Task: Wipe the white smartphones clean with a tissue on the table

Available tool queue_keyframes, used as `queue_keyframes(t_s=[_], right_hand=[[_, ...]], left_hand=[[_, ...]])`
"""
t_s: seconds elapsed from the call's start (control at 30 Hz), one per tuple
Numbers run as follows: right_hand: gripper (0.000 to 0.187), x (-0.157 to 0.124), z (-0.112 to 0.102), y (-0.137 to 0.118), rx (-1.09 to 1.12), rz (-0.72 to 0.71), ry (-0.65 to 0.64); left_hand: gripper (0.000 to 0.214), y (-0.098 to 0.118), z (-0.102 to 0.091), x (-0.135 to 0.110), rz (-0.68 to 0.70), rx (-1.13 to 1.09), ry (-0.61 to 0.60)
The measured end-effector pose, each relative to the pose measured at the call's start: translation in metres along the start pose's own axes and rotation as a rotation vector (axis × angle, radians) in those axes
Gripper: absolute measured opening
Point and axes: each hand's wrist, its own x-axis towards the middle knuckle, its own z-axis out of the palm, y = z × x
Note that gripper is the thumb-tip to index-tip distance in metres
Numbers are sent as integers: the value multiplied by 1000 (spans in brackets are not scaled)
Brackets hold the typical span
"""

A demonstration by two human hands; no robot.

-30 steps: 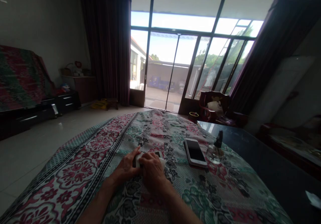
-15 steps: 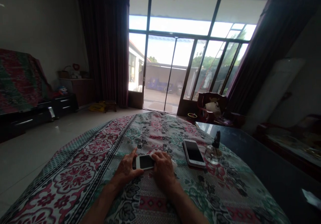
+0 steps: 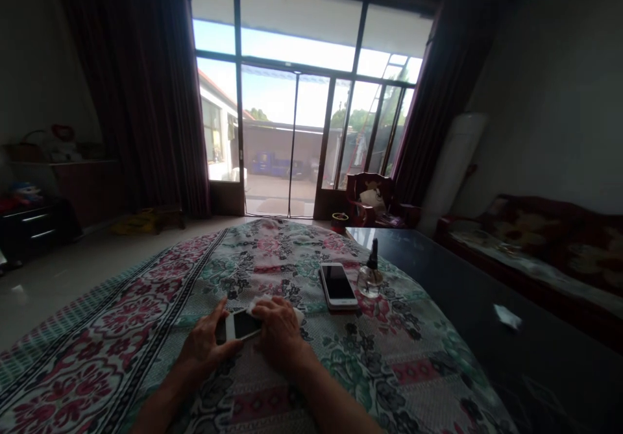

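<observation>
Left hand [image 3: 202, 348] clasping white smartphone [image 3: 241, 325], fingers curled round its edge; right hand [image 3: 281, 333] pressing white cloth [image 3: 272, 306] against phone's end; second smartphone [image 3: 337, 285] just beyond, on floral tablecloth [image 3: 121, 356].

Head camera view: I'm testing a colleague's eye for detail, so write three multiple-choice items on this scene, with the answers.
1. Where does the white smartphone beyond the hands lie?
A. On the dark tabletop
B. On the patterned cloth
C. On the floor

2. How many smartphones show?
A. One
B. Two
C. Three

3. What is the right hand resting on?
A. A white cloth
B. The glass bottle
C. The dark tabletop

1: B, the phone lies flat on the pattern beside the bottle.
2: B, a second smartphone sits under the left hand.
3: A, white cloth shows around the right hand's fingers.
</observation>
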Motion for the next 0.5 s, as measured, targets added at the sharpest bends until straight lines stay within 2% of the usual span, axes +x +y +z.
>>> queue_keyframes(t_s=[0.17,0.27,0.37,0.43,0.5], right_hand=[[33,-17,-24,10,4,104,-29],[37,-35,-45,8,131,182,-171],[33,-47,-66,6,413,205,-345],[32,-48,-75,9,582,190,-351],[30,-46,-76,15,646,221,-276]], left_hand=[[68,-5,4,2,46,49,-3],[62,-10,8,5,94,74,-5],[60,-10,9,7,90,98,-27],[58,-8,9,7,91,123,-29],[55,-5,10,7,103,158,-14]])
